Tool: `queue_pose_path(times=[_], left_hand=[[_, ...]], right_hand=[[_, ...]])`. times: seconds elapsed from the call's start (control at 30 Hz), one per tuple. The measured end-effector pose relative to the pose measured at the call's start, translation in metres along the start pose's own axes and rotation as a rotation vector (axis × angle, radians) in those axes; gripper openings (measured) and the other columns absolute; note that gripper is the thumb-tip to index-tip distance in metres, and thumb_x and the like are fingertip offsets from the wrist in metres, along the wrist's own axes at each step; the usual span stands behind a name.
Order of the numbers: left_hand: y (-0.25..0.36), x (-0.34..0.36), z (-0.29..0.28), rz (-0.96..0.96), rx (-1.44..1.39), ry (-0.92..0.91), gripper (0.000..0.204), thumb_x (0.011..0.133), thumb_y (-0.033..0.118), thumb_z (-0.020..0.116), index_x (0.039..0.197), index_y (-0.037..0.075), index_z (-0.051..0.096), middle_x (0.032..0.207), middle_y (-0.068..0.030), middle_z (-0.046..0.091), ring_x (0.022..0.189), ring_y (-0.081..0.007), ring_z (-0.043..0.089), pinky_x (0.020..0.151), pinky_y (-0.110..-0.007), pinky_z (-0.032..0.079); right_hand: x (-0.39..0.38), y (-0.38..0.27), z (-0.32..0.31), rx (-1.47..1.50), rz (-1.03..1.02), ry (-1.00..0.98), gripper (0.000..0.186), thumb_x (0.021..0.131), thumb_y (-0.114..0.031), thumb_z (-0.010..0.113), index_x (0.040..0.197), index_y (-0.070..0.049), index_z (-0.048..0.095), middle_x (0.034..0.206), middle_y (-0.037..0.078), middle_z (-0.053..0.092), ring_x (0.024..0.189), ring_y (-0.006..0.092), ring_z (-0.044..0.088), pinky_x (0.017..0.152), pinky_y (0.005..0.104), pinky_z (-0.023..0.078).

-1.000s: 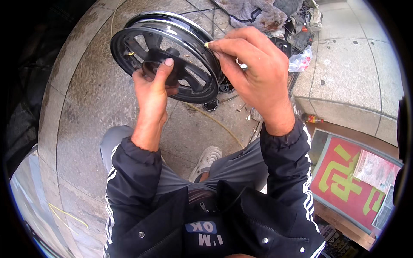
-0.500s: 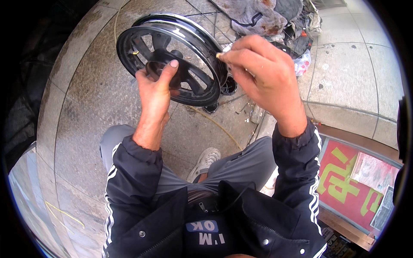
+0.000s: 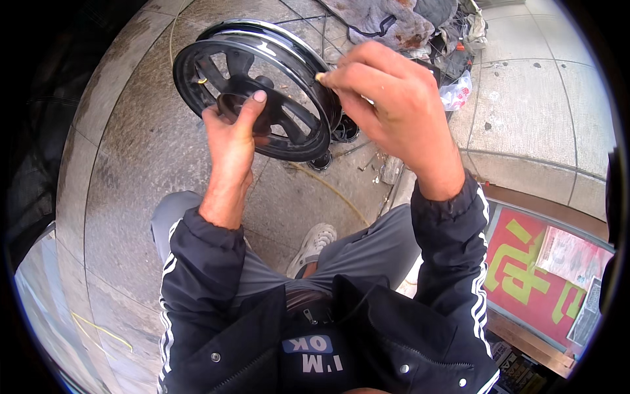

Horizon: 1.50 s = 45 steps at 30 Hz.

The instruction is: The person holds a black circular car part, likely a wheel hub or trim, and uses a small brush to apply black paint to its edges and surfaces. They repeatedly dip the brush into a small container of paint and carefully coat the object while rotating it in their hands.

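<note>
The wheel [image 3: 247, 84] pairs matt spokes [image 3: 240, 64] with a glossy, metallic rim [image 3: 266, 47], while the paving [image 3: 131, 138] looks rough.

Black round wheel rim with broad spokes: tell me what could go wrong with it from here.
The black round wheel rim with broad spokes might tilt or slip, since the bare left hand grips only near its hub.

The small yellowish piece might drop, as only the fingertips of the bare right hand pinch it.

If the rim slipped, its glossy finish could get scratched on the grey stone paving.
</note>
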<state>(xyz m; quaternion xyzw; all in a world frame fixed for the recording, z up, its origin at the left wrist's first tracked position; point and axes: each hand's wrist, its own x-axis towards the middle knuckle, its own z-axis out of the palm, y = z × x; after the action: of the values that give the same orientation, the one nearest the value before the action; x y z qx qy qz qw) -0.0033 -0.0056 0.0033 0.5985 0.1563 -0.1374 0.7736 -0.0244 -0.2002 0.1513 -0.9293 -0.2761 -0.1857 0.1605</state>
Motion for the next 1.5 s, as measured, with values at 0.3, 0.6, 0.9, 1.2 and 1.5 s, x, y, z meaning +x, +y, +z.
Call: queue_pose_path(times=[0.3,0.6,0.9,1.2,1.5], left_hand=[[0.001,-0.002,0.000,-0.023,-0.011,-0.015,0.086,0.084,0.051,0.083,0.131,-0.007,0.041,0.104,-0.0190,0.066,0.073,-0.0216,0.070,0.059,-0.029,0.059],[0.003,-0.002,0.004,-0.063,-0.059,-0.031,0.066,0.085,0.043,0.085,0.117,-0.003,0.052,0.096,-0.0137,0.069,0.070,-0.0185,0.070,0.054,-0.028,0.058],[0.000,-0.001,0.002,-0.062,0.010,-0.107,0.081,0.087,0.054,0.078,0.130,-0.008,0.045,0.104,-0.0176,0.068,0.074,-0.0222,0.073,0.059,-0.027,0.059],[-0.005,0.005,0.003,-0.111,-0.017,-0.172,0.071,0.092,0.057,0.071,0.126,-0.004,0.058,0.102,-0.0151,0.071,0.075,-0.0229,0.072,0.061,-0.028,0.058],[-0.010,0.003,0.010,-0.143,-0.095,-0.107,0.064,0.090,0.052,0.074,0.116,-0.005,0.061,0.092,-0.0128,0.070,0.066,-0.0214,0.071,0.052,-0.028,0.058]], right_hand=[[-0.061,-0.006,0.012,-0.006,0.106,-0.138,0.016,0.074,-0.001,0.076,0.087,-0.006,0.068,0.086,0.007,0.062,0.079,0.0272,0.068,0.068,0.0389,0.057],[-0.053,-0.001,0.019,0.014,0.098,0.010,0.016,0.076,0.000,0.075,0.089,-0.006,0.068,0.086,0.008,0.063,0.078,0.0290,0.067,0.067,0.0390,0.055],[-0.051,-0.004,0.019,0.001,0.088,0.124,0.015,0.076,-0.001,0.076,0.088,-0.006,0.068,0.086,0.007,0.063,0.077,0.0273,0.067,0.065,0.0383,0.056],[-0.099,-0.013,0.039,0.019,0.189,0.115,0.015,0.078,-0.001,0.078,0.088,-0.005,0.068,0.086,0.007,0.064,0.076,0.0272,0.067,0.063,0.0357,0.055],[-0.128,-0.015,0.047,0.061,0.284,0.068,0.019,0.077,0.002,0.080,0.093,-0.004,0.072,0.091,0.008,0.068,0.079,0.0274,0.070,0.066,0.0362,0.056]])
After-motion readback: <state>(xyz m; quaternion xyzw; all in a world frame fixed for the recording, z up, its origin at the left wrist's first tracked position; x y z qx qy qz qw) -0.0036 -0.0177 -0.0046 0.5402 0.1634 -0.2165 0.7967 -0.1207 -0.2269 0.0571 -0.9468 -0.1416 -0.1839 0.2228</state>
